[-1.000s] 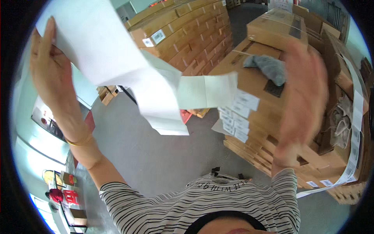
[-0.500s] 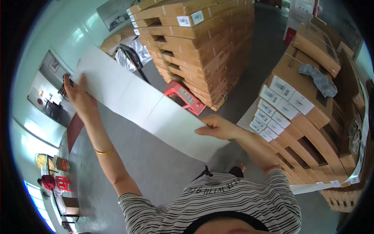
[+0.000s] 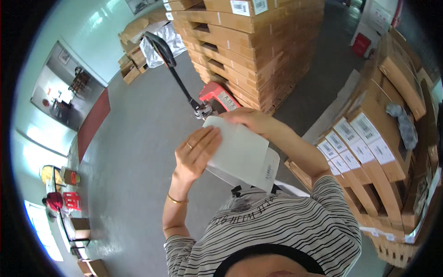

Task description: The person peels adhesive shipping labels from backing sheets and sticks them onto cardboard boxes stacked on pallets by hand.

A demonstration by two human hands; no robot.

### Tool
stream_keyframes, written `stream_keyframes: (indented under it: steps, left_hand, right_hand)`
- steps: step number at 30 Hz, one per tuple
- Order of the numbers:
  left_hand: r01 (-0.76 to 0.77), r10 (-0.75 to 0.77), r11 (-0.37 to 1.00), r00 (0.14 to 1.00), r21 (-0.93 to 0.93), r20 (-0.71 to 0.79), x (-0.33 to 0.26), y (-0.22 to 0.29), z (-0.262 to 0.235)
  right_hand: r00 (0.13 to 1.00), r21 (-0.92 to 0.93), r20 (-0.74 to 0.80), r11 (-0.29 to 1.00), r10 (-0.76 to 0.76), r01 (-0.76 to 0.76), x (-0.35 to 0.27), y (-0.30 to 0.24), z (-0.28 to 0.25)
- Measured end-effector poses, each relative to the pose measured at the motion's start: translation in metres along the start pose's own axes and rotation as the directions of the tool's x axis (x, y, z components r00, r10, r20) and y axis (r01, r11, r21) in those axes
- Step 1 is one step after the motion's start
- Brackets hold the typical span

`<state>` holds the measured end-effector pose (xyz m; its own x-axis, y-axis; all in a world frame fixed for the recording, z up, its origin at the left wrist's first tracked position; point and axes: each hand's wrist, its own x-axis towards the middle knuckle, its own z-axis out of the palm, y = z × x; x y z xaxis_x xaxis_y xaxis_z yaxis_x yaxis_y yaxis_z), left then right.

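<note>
A white strip of label paper (image 3: 240, 150) is folded over on itself into a short stack in front of my chest. A barcode shows on its lower right end, where another layer sticks out from beneath. My left hand (image 3: 197, 150) grips the stack's left edge, fingers laid over the top face and thumb hidden. At the far edge, my right hand (image 3: 249, 119) holds the paper, its fingertips partly blurred.
Beyond my hands stands a red pallet truck (image 3: 214, 92) with a black handle (image 3: 161, 51), beside a tall stack of flat cartons (image 3: 258, 55). More labelled cartons (image 3: 369, 134) rise close on my right, with crumpled clear plastic (image 3: 402, 124) on top.
The paper strip, stretched out between my hands before, is now folded into a short stack. My left hand has come in toward the right hand. The view has shifted a little.
</note>
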<state>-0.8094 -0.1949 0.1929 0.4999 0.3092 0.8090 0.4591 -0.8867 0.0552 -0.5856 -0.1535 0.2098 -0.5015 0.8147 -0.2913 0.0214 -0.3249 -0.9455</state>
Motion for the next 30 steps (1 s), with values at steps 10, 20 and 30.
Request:
stream_keyframes:
  steps: [10, 20, 30]
  left_hand:
    - [0.654, -0.737, 0.666, 0.649, -0.359, -0.186, 0.026, -0.076, 0.073]
    - [0.657, -0.746, 0.657, 0.638, -0.369, -0.192, 0.011, -0.156, 0.092]
    - [0.625, -0.676, 0.659, 0.736, -0.418, 0.036, -0.003, -0.241, 0.078]
  right_hand:
    - [0.878, 0.14, 0.183, 0.896, -0.442, 0.421, 0.042, -0.031, -0.078]
    - [0.906, -0.074, 0.138, 0.908, -0.401, 0.413, 0.127, -0.048, -0.109]
    - [0.884, -0.014, 0.023, 0.884, -0.466, 0.467, 0.192, -0.052, -0.055]
